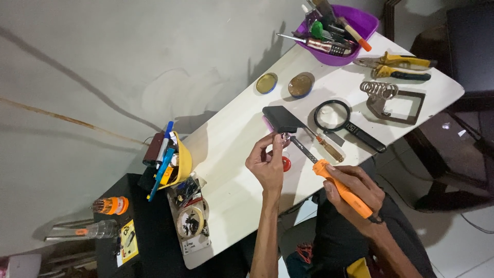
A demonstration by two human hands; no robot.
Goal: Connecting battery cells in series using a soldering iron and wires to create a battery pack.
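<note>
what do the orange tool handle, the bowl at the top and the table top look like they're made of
Orange tool handle: smooth matte plastic, probably, evenly coloured. Purple bowl: glossy moulded plastic, light glinting off its rim. Table top: pale wood or laminate, faint grain, flat matte finish; which one cannot be told.

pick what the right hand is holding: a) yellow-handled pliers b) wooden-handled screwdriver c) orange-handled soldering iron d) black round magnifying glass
c: the right hand grips the orange-handled soldering iron, while the yellow-handled pliers, black round magnifying glass and wooden-handled screwdriver lie on the white table.

Left hand [266,163] raised, fingertips pinched together — right hand [355,191] curled in a closed grip, forearm angled inward.
</note>
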